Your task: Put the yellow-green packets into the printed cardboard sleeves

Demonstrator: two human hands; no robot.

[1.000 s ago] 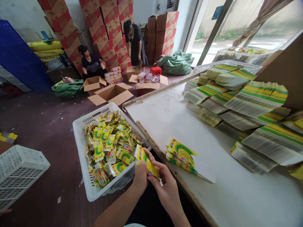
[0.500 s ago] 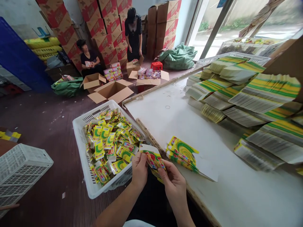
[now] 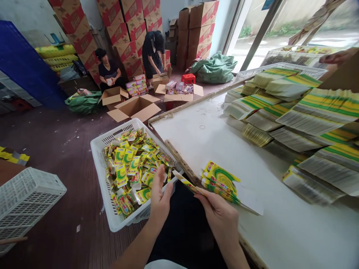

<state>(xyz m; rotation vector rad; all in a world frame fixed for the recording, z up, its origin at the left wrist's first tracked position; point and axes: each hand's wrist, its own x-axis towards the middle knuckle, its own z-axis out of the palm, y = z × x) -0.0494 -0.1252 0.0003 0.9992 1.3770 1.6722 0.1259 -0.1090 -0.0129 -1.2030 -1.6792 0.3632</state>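
My right hand [image 3: 220,211] pinches a flat yellow, green and red printed carton [image 3: 187,183], seen nearly edge-on and pointing toward the basket. Fingers apart and holding nothing, my left hand [image 3: 160,196] is raised at the near right rim of a white plastic basket [image 3: 97,160]. Many small yellow and green cartons [image 3: 127,158] lie heaped inside that basket. Beside my right hand, a small fanned pile of flat cartons [image 3: 221,179] rests on the white table [image 3: 190,145].
Big stacks of flat cartons [image 3: 316,112] cover the table's right side. Open cardboard boxes [image 3: 137,108] stand on the floor ahead. One person [image 3: 108,73] sits and another [image 3: 154,52] bends over a box. A white crate [image 3: 30,201] lies at left.
My left hand has let go of the carton and moved left, opening its fingers. My right hand has turned the carton edge-on. The standing person has bent down over a box.
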